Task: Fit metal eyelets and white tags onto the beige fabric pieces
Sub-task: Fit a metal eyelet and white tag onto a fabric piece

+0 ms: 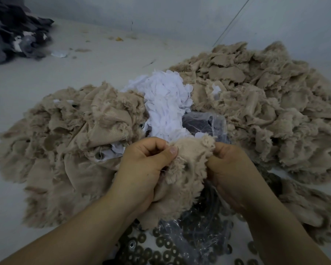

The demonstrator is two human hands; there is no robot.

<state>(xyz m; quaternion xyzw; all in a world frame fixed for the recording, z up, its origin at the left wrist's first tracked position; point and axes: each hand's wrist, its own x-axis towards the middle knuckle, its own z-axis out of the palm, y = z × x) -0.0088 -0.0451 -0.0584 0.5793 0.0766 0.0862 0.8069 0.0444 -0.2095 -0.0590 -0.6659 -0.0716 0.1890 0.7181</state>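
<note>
Pale counter (46, 88) under everything, frayed beige fabric piece (189, 165) pinched between left hand (147, 165) and right hand (229, 169), both grips curled tight on its top edge, white tags (166, 100) heaped just behind, beige piles either side, metal eyelets (161, 249) scattered below.

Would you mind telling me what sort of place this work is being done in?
Probably a garment or trimmings workshop, doing piecework by hand. Heaps of frayed beige pieces flank a mound of white tags, loose metal eyelets lie scattered in front, and both hands grip one beige piece.
</note>
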